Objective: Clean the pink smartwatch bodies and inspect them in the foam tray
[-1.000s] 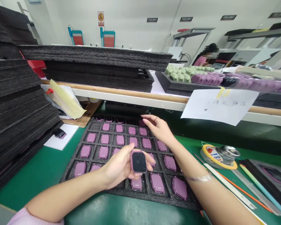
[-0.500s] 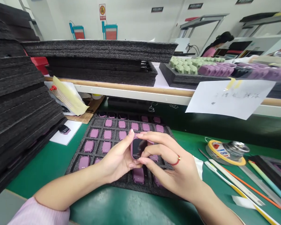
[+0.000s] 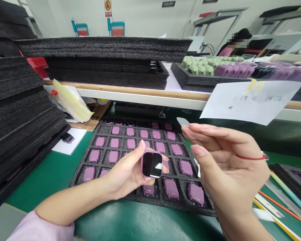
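My left hand (image 3: 131,167) is closed around the edges of a purple smartwatch body (image 3: 152,164), its black glossy screen facing up. Raised to the right of it, my right hand (image 3: 228,167) holds a small translucent film (image 3: 182,121) at its fingertips; the thumb is apart from the other fingers. Below both hands lies a black foam tray (image 3: 76,180) with rows of purple watch bodies (image 3: 171,188), most of them back side up, one per pocket. My left hand and wrist hide some of the pockets.
Black foam trays (image 3: 20,100) are stacked at the left, and more lie on the shelf (image 3: 140,93). A paper note (image 3: 248,100) hangs from the shelf edge. Sticks and a steel ruler (image 3: 286,197) lie at the right. Another person (image 3: 230,47) sits at the back.
My right hand has moved off the watch, up and to the right, with the film at its fingertips. My left hand has kept the watch, whose screen now shows fully.
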